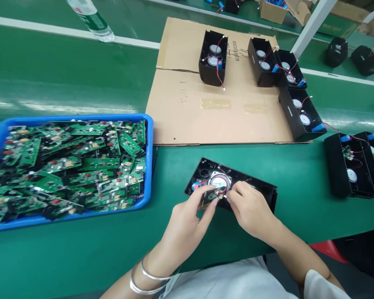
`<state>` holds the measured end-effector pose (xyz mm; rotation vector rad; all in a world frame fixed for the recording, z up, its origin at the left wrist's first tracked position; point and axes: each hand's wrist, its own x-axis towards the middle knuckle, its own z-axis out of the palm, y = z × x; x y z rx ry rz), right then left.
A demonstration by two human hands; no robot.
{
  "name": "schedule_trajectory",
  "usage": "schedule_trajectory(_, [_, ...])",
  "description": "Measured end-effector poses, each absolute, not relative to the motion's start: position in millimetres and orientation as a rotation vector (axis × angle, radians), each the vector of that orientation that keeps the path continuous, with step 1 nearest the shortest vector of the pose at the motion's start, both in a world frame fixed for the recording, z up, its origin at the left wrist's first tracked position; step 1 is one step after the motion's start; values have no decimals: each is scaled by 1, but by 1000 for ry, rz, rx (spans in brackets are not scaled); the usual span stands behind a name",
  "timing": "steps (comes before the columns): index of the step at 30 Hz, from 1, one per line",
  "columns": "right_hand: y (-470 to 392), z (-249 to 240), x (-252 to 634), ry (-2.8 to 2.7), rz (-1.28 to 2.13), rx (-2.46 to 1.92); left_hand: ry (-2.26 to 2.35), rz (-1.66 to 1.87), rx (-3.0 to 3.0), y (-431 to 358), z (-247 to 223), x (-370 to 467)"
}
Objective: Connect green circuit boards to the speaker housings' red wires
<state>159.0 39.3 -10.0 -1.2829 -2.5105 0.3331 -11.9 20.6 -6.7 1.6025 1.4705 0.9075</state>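
My left hand (191,216) pinches a small green circuit board (210,196) between thumb and fingers. Close beside it, my right hand (247,205) has its fingertips closed at the board's edge, where a small white wire connector (225,197) partly shows. Beneath both hands lies a black speaker housing (264,189), open side up, with a round speaker (220,181) and red wires inside. A blue cylindrical part (195,186) sits at its left end. My hands hide much of the housing's front side.
On the left, a blue tray (148,166) is heaped with green circuit boards. Flattened cardboard (180,112) lies behind, carrying several black speaker housings (213,58). More housings (339,166) stand at the right. A plastic bottle (95,23) is at the upper left.
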Motion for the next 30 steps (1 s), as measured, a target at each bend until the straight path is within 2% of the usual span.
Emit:
schedule_trajectory(15, [47,-3,157,-2733,194,-1137,1384,823,2017,25,-2,-9])
schedule_trajectory(25, [57,-5,164,-2447,576,-1167,1187,826,1841,29,-2,-19])
schedule_trajectory(30, [59,-6,162,-2449,537,-1130,1209,851,1656,30,1,-22])
